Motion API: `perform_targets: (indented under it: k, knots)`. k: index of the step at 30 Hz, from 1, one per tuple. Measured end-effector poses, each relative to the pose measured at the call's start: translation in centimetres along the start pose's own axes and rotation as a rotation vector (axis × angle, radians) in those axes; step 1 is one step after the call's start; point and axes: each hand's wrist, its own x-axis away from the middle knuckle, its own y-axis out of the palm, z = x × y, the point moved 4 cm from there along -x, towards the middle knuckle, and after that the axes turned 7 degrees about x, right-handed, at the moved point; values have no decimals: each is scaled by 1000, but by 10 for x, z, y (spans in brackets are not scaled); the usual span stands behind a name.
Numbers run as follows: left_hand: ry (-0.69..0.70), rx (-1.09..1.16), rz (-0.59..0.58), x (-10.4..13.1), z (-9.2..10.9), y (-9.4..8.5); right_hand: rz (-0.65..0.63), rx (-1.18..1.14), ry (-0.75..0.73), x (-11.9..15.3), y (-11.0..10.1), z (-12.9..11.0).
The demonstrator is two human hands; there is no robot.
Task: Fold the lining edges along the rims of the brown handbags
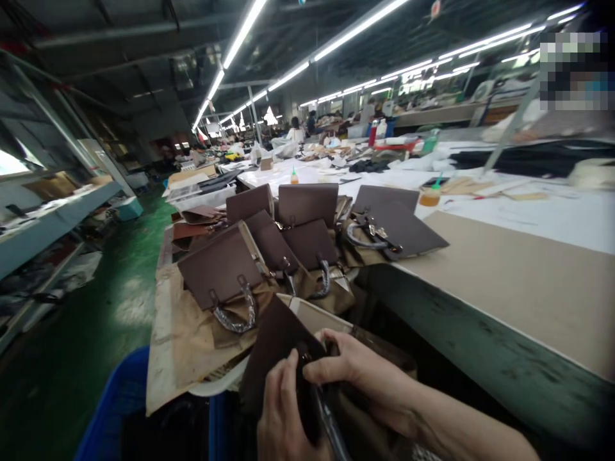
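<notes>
A dark brown leather bag panel (pixel 276 333) stands tilted at the bottom centre, with a wrapped handle (pixel 329 422) hanging from it. My left hand (pixel 286 410) is closed around the panel's lower part. On the right side of the same piece, my right hand (pixel 339 365) pinches near the handle's attachment, thumb and fingers together. What lies between the fingertips is hidden. Just beyond, a brown bag (pixel 223 262) with a plastic-wrapped handle rests among several similar bags.
A cardboard-covered surface (pixel 175 339) holds the bags. Below it at left is a blue bin (pixel 115 403). A table with a beige board (pixel 519 269) and a glue bottle (pixel 430 195) extends right. A green floor aisle (pixel 129 301) runs along the left.
</notes>
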Motion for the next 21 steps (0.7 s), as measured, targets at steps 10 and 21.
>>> perform_targets:
  k: [10,21]
  knots:
    - [-93,-88,-84,-22,-36,-23,365,908,-787,45,-20,-37]
    - [-516,437,-361,-29,-15,-48,394,1093,-653,27,-18,56]
